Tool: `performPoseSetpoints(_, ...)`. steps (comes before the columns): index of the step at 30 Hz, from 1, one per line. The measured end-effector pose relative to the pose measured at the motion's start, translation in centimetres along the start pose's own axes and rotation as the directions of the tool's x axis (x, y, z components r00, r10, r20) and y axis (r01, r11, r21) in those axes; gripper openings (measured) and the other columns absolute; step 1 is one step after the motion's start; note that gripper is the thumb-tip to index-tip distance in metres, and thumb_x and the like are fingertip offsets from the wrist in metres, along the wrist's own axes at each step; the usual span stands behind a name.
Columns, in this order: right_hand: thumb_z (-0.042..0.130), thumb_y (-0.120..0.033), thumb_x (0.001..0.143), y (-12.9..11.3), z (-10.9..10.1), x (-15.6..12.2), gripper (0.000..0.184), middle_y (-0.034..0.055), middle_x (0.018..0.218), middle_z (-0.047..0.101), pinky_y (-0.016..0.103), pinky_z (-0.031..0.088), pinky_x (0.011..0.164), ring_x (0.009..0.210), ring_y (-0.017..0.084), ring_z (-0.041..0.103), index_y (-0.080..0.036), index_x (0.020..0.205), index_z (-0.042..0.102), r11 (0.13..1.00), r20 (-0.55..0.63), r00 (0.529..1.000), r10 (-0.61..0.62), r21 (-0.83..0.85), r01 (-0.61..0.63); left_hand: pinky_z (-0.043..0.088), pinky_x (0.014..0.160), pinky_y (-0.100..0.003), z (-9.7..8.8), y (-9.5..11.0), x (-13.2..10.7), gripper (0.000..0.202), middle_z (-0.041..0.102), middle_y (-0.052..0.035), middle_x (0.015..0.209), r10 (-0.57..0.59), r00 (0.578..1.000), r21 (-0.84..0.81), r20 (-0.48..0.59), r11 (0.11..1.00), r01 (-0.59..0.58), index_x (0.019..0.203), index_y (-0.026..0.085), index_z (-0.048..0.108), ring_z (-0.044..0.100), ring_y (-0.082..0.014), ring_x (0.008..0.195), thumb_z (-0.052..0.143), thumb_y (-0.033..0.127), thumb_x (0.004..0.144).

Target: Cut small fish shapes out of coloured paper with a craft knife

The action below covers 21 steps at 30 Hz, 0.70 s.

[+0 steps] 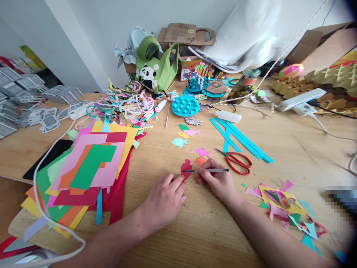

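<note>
A small red paper fish (185,168) lies on the wooden table in front of me. My left hand (164,199) rests flat beside it, fingers stretched and their tips pressing the fish's lower edge. My right hand (216,179) is closed round a grey pen (208,170) that lies nearly level, its tip touching the red fish. An orange paper fish (200,161) and a pink one (202,152) lie just beyond my right hand. Red-handled scissors (237,162) rest shut on the table to the right of the pen.
A stack of coloured paper sheets (89,167) fills the left, crossed by a white cable (41,208). Paper scraps (281,206) lie at right. Further back are several more paper fish (185,133), teal strips (242,141), a glue bottle (227,116), pipe cleaners (122,102) and a green panda bag (156,70).
</note>
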State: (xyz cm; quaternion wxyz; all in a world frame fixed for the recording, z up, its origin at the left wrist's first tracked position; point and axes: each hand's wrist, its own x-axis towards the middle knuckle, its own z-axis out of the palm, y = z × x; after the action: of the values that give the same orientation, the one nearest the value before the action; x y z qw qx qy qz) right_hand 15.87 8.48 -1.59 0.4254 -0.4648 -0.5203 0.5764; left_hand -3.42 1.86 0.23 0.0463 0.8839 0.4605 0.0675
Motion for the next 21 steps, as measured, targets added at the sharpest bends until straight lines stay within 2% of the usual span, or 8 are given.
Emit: performPoseSetpoints(21, 0.071, -0.046, 0.077, -0.24, -0.03, -0.03, 0.033, 0.0002, 0.052, 0.062, 0.026, 0.042, 0.045, 0.044, 0.014, 0.054, -0.022, 0.067, 0.051, 1.0, 0.016, 1.0, 0.004, -0.022, -0.004, 0.046, 0.095, -0.04, 0.14, -0.07, -0.01, 0.037, 0.059, -0.0076, 0.131, -0.004, 1.0, -0.016, -0.001, 1.0, 0.004, 0.129, 0.011, 0.055, 0.052, -0.0258, 0.109, 0.049, 0.026, 0.096)
